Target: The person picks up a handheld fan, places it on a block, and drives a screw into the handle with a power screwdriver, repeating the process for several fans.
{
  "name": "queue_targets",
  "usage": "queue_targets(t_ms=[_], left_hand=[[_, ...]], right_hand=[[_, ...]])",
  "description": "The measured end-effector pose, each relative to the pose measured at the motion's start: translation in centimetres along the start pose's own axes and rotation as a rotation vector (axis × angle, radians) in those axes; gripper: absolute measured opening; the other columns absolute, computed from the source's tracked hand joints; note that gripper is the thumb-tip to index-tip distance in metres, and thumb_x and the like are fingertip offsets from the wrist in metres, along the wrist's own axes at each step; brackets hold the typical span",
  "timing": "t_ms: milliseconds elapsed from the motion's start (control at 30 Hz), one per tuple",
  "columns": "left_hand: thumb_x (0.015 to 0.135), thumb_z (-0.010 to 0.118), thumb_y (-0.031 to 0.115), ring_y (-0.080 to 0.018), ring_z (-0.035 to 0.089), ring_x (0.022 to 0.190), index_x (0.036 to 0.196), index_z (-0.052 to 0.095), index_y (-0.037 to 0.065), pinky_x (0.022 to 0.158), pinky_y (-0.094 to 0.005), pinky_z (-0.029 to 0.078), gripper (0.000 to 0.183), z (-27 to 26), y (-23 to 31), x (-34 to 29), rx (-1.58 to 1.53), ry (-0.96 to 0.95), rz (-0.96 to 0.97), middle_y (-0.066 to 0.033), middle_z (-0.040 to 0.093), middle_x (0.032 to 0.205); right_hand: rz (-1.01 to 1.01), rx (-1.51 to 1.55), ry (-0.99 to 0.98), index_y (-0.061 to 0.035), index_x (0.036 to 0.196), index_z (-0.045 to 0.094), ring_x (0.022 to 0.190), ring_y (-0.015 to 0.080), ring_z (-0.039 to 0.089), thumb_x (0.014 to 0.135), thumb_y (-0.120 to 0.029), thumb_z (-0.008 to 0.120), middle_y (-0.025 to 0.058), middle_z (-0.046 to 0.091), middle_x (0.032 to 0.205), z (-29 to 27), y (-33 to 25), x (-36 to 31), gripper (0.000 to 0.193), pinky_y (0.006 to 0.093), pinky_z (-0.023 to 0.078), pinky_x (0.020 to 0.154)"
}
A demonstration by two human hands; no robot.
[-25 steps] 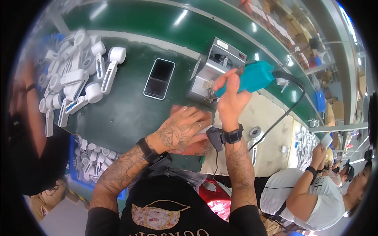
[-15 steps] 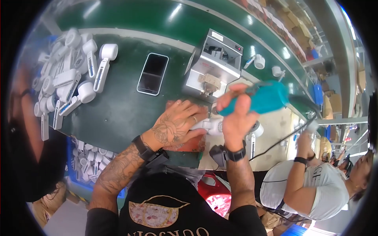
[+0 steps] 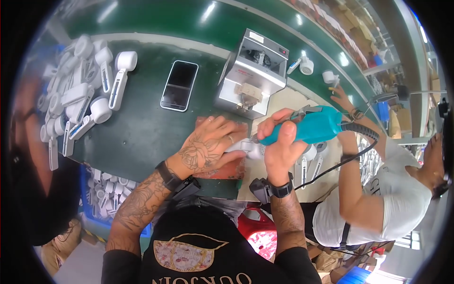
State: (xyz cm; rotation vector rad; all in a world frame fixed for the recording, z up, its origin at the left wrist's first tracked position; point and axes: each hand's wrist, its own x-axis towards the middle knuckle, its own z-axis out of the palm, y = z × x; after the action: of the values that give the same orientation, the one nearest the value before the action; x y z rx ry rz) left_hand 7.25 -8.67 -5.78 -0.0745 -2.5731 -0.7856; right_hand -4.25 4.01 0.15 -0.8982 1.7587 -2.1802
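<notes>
Teal cylindrical driver [image 3: 307, 128], clasped by right-hand fingers [image 3: 287, 131], is brought nearer the white plastic fan [image 3: 256, 152] gripped by left-hand fingers [image 3: 229, 140] — seemingly aligned.

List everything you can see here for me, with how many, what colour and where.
electric screwdriver: 1, teal, centre right
handheld fan: 1, white, centre
mat: 1, reddish, centre
tabletop machine: 1, grey, upper middle
smartphone: 1, dark screen, pale frame, left of the machine
piled fans: too many to count, white, left
other fans: at least 4, white, right
worktable: 1, green, middle
crate: 1, blue, lower left, full of white pieces
co-workers: at least 2, one in black left, one in white right
left hand: 1, bare, on the handheld fan
right hand: 1, bare, gripping the screwdriver
</notes>
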Motion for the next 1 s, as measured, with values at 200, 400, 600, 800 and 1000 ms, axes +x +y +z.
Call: queue_targets(t_ms=[200,400,600,800,1000], left_hand=[[0.084,0.073,0.039,-0.0237,0.055,0.099,0.124,0.066,0.013,0.086,-0.0403,0.045,0.048,0.1,-0.2,0.0,-0.014,0.0,0.003,-0.001,0.061,0.117],[0.084,0.072,0.04,-0.0255,0.055,0.1,0.121,0.066,0.013,0.087,-0.0431,0.045,0.047,0.1,0.1,0.2,-0.023,-0.01,-0.01,-0.0037,0.06,0.114],[0.085,0.072,0.041,-0.0267,0.055,0.102,0.122,0.065,0.012,0.091,-0.0452,0.045,0.047,-0.2,0.1,0.3,0.004,-0.028,-0.032,-0.0049,0.059,0.115],[0.086,0.071,0.04,-0.0259,0.055,0.102,0.124,0.065,0.013,0.09,-0.0447,0.045,0.047,-0.4,0.1,0.2,0.019,-0.011,-0.029,-0.0044,0.06,0.116],[0.091,0.062,0.038,-0.0281,0.053,0.109,0.128,0.06,0.008,0.099,-0.0452,0.042,0.048,-0.4,0.0,-0.3,-0.012,-0.073,-0.059,-0.009,0.058,0.114]], right_hand=[[-0.011,0.024,-0.012,0.0033,0.101,0.052,0.059,0.0196,0.054,0.092,-0.053,0.066,0.0086,0.053,0.067,-0.1,-0.1,0.1,0.059,0.0328,0.046,0.055],[-0.051,0.008,-0.054,0.001,0.097,0.05,0.058,0.0191,0.053,0.096,-0.047,0.063,0.0086,0.053,0.068,-0.2,1.7,-0.6,0.05,0.0331,0.046,0.056],[-0.026,0.025,-0.088,-0.0003,0.094,0.049,0.059,0.0184,0.054,0.1,-0.041,0.058,0.008,0.053,0.069,-0.2,2.1,-0.3,0.042,0.0338,0.046,0.058],[0.073,-0.038,-0.077,0.0009,0.1,0.053,0.061,0.0176,0.056,0.102,-0.04,0.055,0.0064,0.054,0.069,0.3,1.1,1.2,0.041,0.0317,0.046,0.057],[-0.21,-0.046,-0.002,0.0004,0.103,0.055,0.062,0.0155,0.057,0.103,-0.035,0.056,0.0049,0.057,0.07,3.6,0.8,5.4,0.035,0.0294,0.046,0.057]])
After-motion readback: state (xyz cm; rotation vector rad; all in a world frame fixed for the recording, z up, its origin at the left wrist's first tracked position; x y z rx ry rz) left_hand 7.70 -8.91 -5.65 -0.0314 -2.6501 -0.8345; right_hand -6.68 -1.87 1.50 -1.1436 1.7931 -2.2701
